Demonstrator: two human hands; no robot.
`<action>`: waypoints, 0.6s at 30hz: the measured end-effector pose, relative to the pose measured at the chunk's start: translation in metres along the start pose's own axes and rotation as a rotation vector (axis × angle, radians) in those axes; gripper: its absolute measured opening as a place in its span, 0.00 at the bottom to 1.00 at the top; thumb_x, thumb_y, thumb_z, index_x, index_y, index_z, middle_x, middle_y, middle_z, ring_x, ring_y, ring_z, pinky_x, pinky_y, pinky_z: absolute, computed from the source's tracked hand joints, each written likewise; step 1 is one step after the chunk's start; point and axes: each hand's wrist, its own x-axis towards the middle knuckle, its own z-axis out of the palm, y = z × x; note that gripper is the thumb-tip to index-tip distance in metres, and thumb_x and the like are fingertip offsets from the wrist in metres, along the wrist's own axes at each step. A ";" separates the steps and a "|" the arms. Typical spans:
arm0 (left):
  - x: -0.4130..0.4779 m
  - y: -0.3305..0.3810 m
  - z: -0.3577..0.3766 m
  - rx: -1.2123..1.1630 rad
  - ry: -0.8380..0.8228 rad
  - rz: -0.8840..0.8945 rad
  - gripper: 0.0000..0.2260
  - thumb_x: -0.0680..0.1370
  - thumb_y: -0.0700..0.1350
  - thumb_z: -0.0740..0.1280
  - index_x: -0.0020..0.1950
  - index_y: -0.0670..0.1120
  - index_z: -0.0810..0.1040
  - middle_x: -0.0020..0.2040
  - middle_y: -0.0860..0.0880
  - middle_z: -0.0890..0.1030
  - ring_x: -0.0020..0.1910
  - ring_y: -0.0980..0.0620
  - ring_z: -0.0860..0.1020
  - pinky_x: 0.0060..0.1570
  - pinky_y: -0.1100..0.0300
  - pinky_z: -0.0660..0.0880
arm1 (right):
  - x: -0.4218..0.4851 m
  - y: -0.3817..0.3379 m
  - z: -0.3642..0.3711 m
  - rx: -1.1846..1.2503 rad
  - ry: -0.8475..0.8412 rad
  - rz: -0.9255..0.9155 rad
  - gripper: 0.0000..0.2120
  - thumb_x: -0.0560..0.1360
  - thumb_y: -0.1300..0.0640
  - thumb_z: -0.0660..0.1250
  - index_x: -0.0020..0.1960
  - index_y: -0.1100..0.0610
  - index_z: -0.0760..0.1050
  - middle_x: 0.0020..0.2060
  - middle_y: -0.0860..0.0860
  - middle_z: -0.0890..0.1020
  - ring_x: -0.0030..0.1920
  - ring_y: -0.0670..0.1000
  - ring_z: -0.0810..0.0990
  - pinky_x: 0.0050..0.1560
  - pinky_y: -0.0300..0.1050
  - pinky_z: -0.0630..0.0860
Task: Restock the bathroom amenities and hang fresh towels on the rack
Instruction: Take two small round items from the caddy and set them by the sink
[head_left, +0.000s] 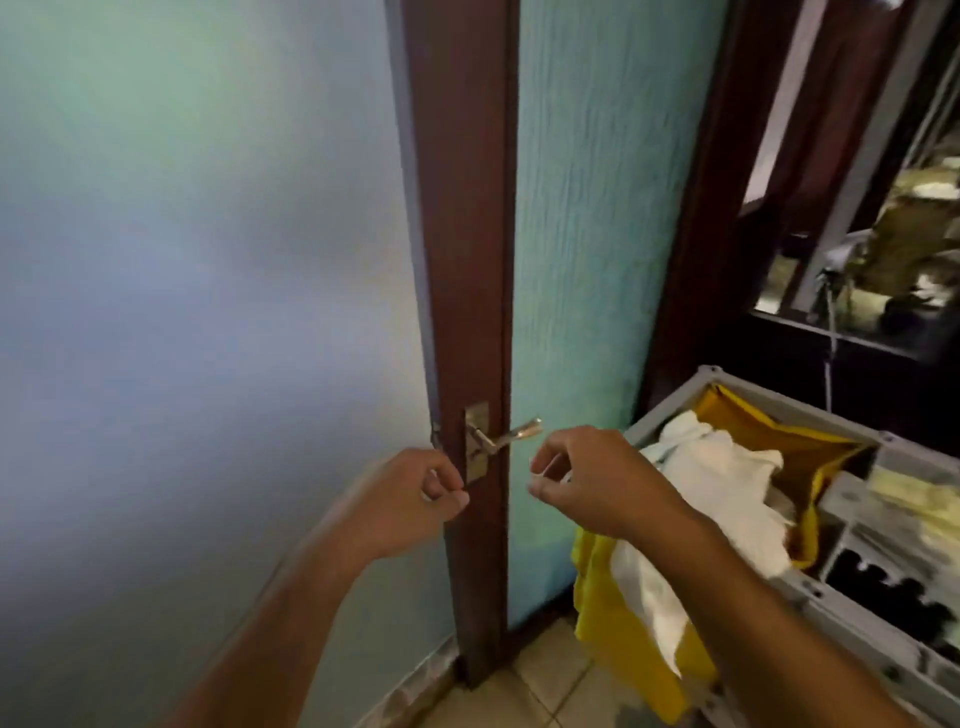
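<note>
Pale wall (182, 260) meets dark door (462, 260); white towels (722, 467) lie in the grey cart (667, 402).

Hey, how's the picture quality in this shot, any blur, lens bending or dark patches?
Head view: motion blur smears both forearms and the left hand, the right hand less; the wide lens bows the wooden door edge; the brass handle is fairly sharp with a small glint; the upper right corner is dark and murky.

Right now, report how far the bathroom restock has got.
Done: nothing; no rack or amenities in view. In hand: left hand and right hand hover curled by the door handle, neither gripping it. Left: white linen lies in the yellow bag; restocking and hanging remain.
</note>
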 end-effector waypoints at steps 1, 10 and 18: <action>0.015 0.016 0.013 0.010 -0.026 0.032 0.02 0.75 0.48 0.72 0.45 0.54 0.81 0.39 0.55 0.83 0.39 0.59 0.81 0.44 0.61 0.78 | -0.004 0.020 -0.009 0.007 0.020 0.036 0.05 0.74 0.47 0.73 0.47 0.47 0.81 0.41 0.44 0.84 0.43 0.44 0.83 0.48 0.43 0.80; 0.105 0.152 0.113 0.039 -0.230 0.351 0.03 0.75 0.49 0.73 0.47 0.53 0.83 0.36 0.59 0.81 0.35 0.67 0.79 0.35 0.77 0.68 | -0.068 0.157 -0.077 -0.050 0.164 0.408 0.10 0.77 0.47 0.71 0.56 0.49 0.81 0.47 0.45 0.84 0.48 0.47 0.81 0.49 0.45 0.79; 0.164 0.238 0.182 0.006 -0.446 0.612 0.04 0.77 0.52 0.72 0.50 0.55 0.82 0.42 0.57 0.82 0.41 0.59 0.80 0.36 0.65 0.72 | -0.105 0.217 -0.105 -0.058 0.289 0.767 0.07 0.76 0.49 0.71 0.52 0.49 0.82 0.48 0.48 0.85 0.47 0.49 0.82 0.52 0.49 0.82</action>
